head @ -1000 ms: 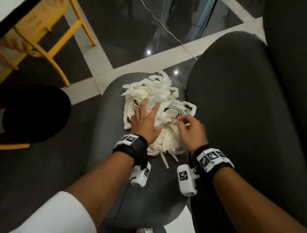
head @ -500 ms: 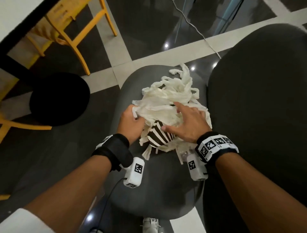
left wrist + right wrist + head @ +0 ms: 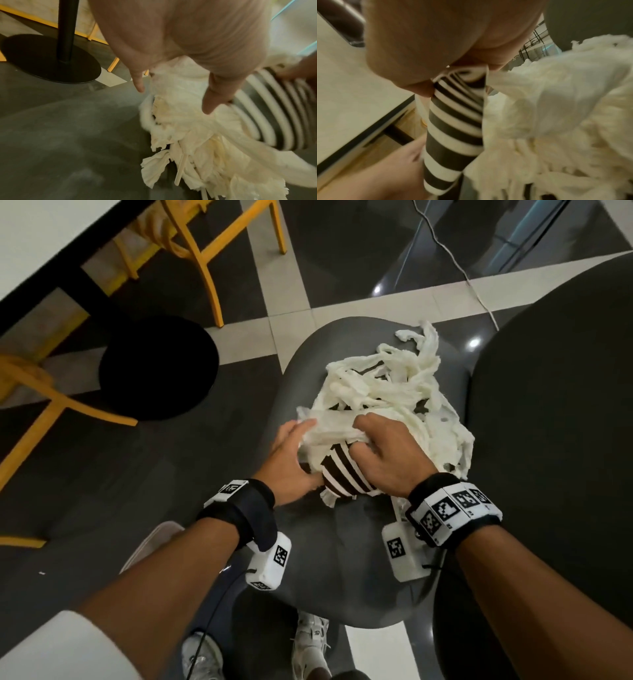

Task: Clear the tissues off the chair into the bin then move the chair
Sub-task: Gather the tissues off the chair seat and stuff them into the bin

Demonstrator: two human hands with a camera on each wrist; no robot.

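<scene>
At the centre of the head view a pile of white tissues [image 3: 387,392] lies on the grey seat of a chair [image 3: 342,559], spreading toward the upper right of the seat. Buried in the near edge of the pile is a brown-and-white striped paper cup [image 3: 342,474], lying on its side.

The left hand [image 3: 291,460] comes in from the lower left and clutches the left edge of the tissues, its fingers curled into the paper; in the left wrist view the left hand [image 3: 180,47] fills the top of the frame with tissues [image 3: 188,135] bunched beneath it and the cup [image 3: 274,115] blurred at the right.

The right hand [image 3: 390,460] lies on top of the heap from the right, its fingers bent over a band of tissue and its thumb against the cup (so it grasps both at once). The right wrist view shows the right hand [image 3: 445,40] at the top, the cup [image 3: 453,128] running down the middle and the tissues [image 3: 556,121] filling the right side.

In the upper left of the head view stand a yellow chair [image 3: 191,244] and a black round table base [image 3: 157,364]; a white cable [image 3: 455,265] crosses the glossy floor at the upper right.
</scene>
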